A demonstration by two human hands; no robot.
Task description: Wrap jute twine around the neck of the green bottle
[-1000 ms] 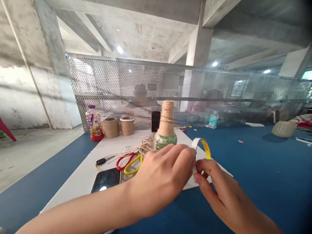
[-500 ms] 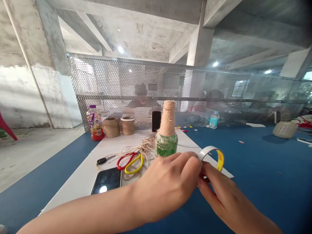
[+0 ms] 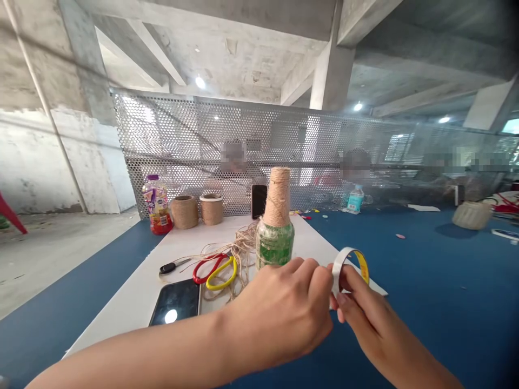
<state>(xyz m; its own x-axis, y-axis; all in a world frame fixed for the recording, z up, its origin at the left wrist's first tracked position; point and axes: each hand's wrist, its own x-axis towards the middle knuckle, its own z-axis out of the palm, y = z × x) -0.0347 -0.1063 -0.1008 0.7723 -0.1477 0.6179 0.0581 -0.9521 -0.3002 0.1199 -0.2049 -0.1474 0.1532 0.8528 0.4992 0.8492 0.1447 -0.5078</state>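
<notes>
My right hand (image 3: 367, 302) holds a roll of white double-sided tape (image 3: 339, 266) upright, with fingers through its ring and the thumb at its near edge. Yellow printing shows inside the core. My left hand (image 3: 298, 305) is closed against the roll's left side, back of the hand toward me; whatever its fingertips pinch is hidden. Just behind the left hand stands a bottle (image 3: 274, 246), its neck wound with twine (image 3: 278, 197) and its green lower body looking covered with tape. The left hand hides the bottle's base.
On a white board (image 3: 121, 286) lie red-and-yellow-handled scissors (image 3: 222, 272), a phone (image 3: 176, 302), a small black-handled tool (image 3: 172, 267) and loose twine (image 3: 243, 243). Farther back are twine spools (image 3: 185, 212), a drink bottle (image 3: 157, 208) and an upright phone (image 3: 259, 201) before a perforated metal screen (image 3: 174, 135).
The tape roll has turned and dropped slightly in my right hand, whose thumb now shows against it. My left hand has shifted a little down, still at the roll.
</notes>
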